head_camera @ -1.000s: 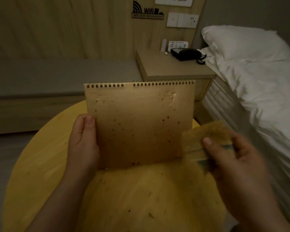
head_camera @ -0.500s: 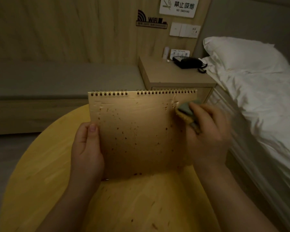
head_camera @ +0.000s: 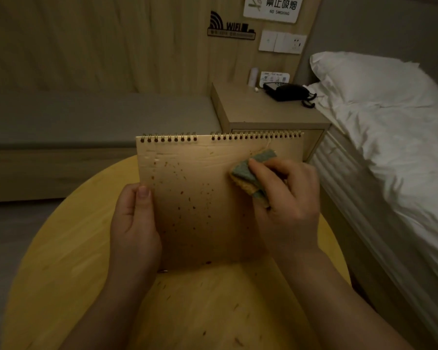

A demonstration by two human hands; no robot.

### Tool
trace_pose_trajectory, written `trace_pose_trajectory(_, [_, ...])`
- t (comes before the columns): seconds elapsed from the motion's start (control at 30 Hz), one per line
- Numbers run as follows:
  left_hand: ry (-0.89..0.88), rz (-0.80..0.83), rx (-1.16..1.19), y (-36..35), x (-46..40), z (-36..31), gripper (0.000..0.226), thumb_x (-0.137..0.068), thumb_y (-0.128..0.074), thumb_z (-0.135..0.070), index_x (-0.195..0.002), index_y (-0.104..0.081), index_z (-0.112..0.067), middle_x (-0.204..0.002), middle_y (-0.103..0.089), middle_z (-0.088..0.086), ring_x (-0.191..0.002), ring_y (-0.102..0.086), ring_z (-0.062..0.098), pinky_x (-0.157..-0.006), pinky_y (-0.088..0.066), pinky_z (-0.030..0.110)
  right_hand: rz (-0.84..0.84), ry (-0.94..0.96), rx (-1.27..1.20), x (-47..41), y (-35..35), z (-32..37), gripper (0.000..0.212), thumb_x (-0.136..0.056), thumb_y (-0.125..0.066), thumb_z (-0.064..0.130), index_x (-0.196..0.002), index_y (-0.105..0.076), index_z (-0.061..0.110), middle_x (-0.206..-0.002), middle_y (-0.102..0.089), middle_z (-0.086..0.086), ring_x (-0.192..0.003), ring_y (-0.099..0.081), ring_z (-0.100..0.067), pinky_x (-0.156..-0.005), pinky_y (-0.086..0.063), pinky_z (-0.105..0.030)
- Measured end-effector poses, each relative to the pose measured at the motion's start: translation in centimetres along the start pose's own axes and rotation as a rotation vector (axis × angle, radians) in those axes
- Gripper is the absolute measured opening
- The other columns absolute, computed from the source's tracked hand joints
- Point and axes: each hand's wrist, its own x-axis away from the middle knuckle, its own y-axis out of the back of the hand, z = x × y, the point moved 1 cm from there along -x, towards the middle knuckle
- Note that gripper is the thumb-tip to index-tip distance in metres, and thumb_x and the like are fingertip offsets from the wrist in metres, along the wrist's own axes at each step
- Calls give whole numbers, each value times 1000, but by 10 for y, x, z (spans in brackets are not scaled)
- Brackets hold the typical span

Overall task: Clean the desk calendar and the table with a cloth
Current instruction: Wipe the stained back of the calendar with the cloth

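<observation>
A brown spiral-bound desk calendar (head_camera: 200, 198) stands upright on the round yellow wooden table (head_camera: 61, 261), its board dotted with dark specks. My left hand (head_camera: 134, 226) grips its left edge, thumb on the front. My right hand (head_camera: 286, 198) holds a folded cloth (head_camera: 250, 175), grey-green on one side and tan on the other, pressed against the upper right of the board just below the spiral. Small dark crumbs lie on the table in front of the calendar.
A wooden nightstand (head_camera: 250, 114) with a black telephone (head_camera: 287, 92) stands behind the table. A bed with white sheets and a pillow (head_camera: 369, 79) runs along the right. A grey bench (head_camera: 86, 117) lines the wood-panelled wall on the left.
My right hand rose with the cloth from beside the calendar's lower right to its upper right, then slid a little leftward across the board. The left hand kept its hold.
</observation>
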Motion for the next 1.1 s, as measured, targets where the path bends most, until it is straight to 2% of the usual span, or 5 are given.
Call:
trace_pose_trajectory(0.3, [-10,-2,-3,-1,-1,-1,36,-115,-38,-30,-86,-59,-32,-74,-63,-26,-63,-53,-10,-53,-41,6,-23,-87,120,2,19,-46,35,-88,-79,-6,-122,-74,-2,-108,-68,-25,-95,-62,-43,-91,-42,-29])
trace_pose_trajectory(0.57, [-27,-3,19,-1,-2,2,35,-113,-39,-33,-86,-60,-31,-76,-64,-24,-67,-55,-9,-56,-43,7,8,-43,-17,0,-4,9,38,-87,-78,-8,-124,-72,-6,-105,-69,-25,-95,-60,-36,-89,-42,-30])
trace_pose_trajectory(0.77, [-6,19,137,-2,-4,4,36,-111,-42,-34,-85,-65,-41,-78,-69,-16,-69,-61,-2,-58,-50,15,33,3,-206,0,-26,69,25,-98,-73,8,-120,-75,-3,-107,-72,-22,-94,-65,-37,-90,-48,-30])
trace_pose_trajectory(1.0, [71,19,276,-6,-1,4,24,-107,-46,-21,-111,-69,-30,-105,-78,-7,-105,-74,25,-90,-61,43,33,65,-318,-2,-46,110,20,-99,-72,7,-118,-77,0,-107,-74,-19,-94,-64,-34,-81,-54,-45])
trace_pose_trajectory(1.1, [18,19,181,-4,-2,1,30,-113,-44,-17,-95,-65,-26,-84,-73,-14,-77,-66,2,-66,-53,20,43,64,-281,-3,-37,93,21,-97,-74,7,-116,-78,0,-108,-74,-19,-95,-65,-36,-85,-53,-43])
